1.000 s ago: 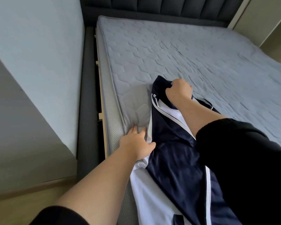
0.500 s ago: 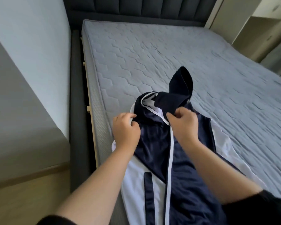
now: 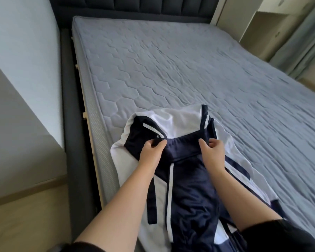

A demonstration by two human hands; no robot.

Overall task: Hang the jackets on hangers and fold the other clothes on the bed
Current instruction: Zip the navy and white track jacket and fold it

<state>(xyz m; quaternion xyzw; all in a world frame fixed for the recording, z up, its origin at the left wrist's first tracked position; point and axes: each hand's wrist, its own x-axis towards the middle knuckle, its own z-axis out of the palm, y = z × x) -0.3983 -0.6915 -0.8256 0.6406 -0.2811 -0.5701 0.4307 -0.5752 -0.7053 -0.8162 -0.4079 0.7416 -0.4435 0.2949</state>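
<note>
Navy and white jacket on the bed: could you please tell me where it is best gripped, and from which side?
Grip the navy and white jacket by the navy band across its top, one pinch near each end, coming from the near edge of the bed. The band lies straight, and the body trails toward the person. The left hand and right hand pinch it there.

— What do we have on the bed (image 3: 91, 99)?
— We see its grey hexagon-quilted mattress cover (image 3: 171, 70), and one navy and white garment (image 3: 189, 188) spread at the near end, close to the left edge.
</note>
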